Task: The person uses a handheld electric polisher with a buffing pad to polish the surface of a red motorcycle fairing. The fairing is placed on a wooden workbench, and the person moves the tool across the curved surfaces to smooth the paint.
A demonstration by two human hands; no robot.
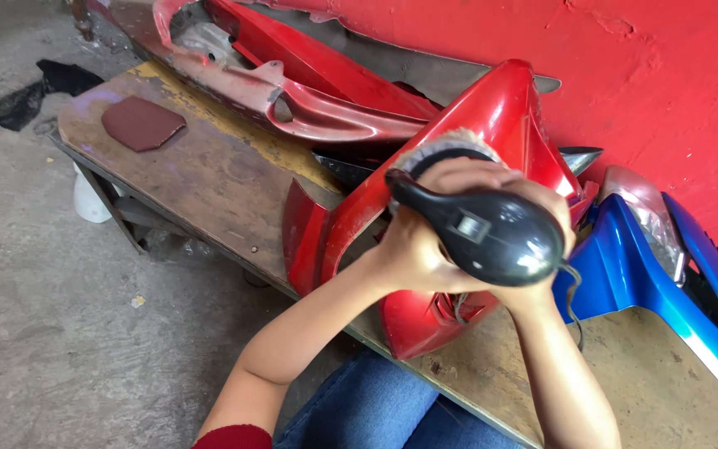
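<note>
Both my hands grip a black electric polisher (492, 233) whose woolly pad (450, 145) presses against a glossy red motorcycle fairing panel (500, 108) standing on a worn wooden bench (209, 175). My left hand (413, 249) wraps the tool's body from the left side. My right hand (508, 179) lies over the top of the tool, near the pad. The polisher's cord (573, 299) hangs down by my right wrist.
More red fairing pieces (309, 83) lean against the red wall (666, 75) behind. A blue fairing panel (666, 274) lies at the right. A brown sanding pad (141, 122) rests on the bench's far left end. A black rag (18, 100) lies on the concrete floor.
</note>
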